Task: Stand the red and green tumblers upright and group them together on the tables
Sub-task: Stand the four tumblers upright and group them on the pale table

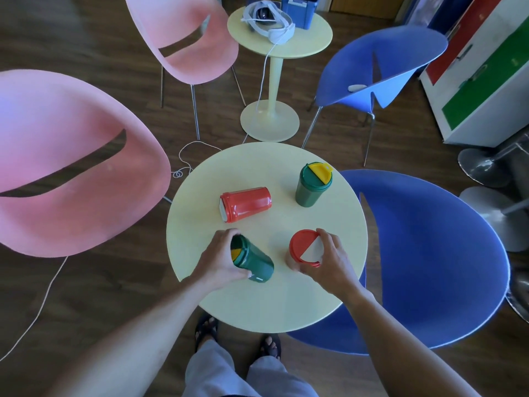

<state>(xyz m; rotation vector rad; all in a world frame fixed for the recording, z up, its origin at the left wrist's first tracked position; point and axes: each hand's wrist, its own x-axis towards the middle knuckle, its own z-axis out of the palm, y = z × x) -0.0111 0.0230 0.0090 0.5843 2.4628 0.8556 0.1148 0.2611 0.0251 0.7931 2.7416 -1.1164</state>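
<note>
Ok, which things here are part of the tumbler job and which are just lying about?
Job:
- green tumbler in left hand, tilted
- red tumbler in right hand, upright
- red tumbler lying down
- green tumbler standing
- near table

Lying about:
- headset and blue box on far table
- chairs

Near round counter point(286, 305): open surface at centre, between four tumblers. 12 o'clock edge and 6 o'clock edge bare, passable.
Obstacles on counter: red tumbler lying on its side point(245, 204) at 10 o'clock; green tumbler standing upright point(313, 184) at 1 o'clock; tilted green tumbler point(253, 262) at 8 o'clock, held by left hand point(219, 260); red tumbler point(305, 248) at 4 o'clock, held by right hand point(329, 260).
Gap between the two hands open.
Around counter: pink chair point(71, 167) at 9 o'clock, blue chair point(429, 253) at 3 o'clock, close against the rim.
</note>
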